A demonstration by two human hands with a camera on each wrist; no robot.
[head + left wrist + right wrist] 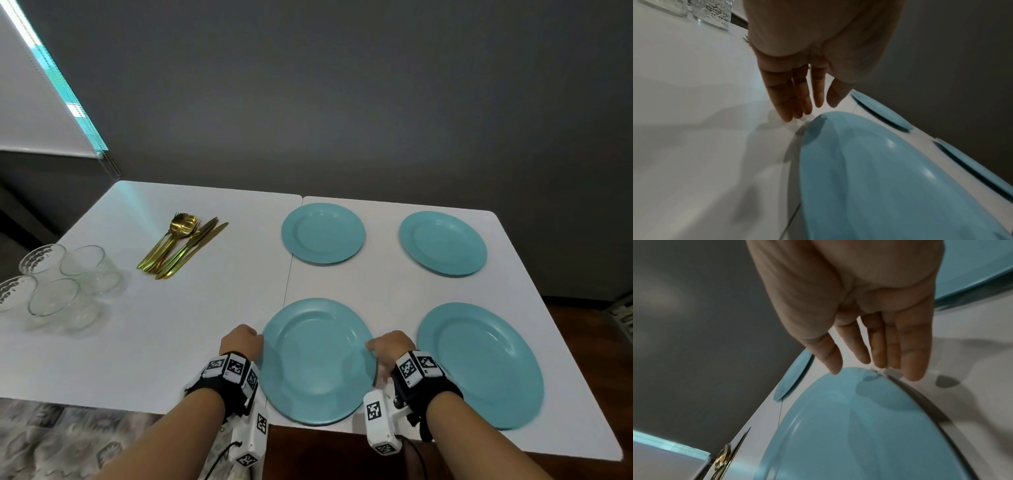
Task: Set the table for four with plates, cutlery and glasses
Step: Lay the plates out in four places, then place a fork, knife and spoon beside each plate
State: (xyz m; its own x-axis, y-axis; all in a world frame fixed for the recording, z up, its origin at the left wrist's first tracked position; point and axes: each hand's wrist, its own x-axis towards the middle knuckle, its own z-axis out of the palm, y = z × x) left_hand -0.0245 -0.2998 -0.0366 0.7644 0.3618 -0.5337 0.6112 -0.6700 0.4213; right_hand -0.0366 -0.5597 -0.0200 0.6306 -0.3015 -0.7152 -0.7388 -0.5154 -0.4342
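Observation:
Four teal plates lie on the white table (164, 342): far left (323, 233), far right (442, 244), near right (479, 366) and near left (317, 363). My two hands flank the near left plate (869, 178). My left hand (248, 337) is at its left rim, its straight fingers (789, 104) pointing down to the table beside the rim and holding nothing. At the right rim of this plate (849, 434) is my right hand (378, 346), its thumb (830, 356) by the edge and its straight fingers reaching the table. Gold cutlery (181, 245) lies piled at the far left. Several clear glasses (58, 284) stand at the left edge.
A seam (289, 274) splits the table into two halves. A dark grey wall (342, 102) rises behind the table, and a window blind (41, 113) hangs at the far left. Patterned carpet (68, 442) shows below the near edge. Bare tabletop lies between the glasses and the plates.

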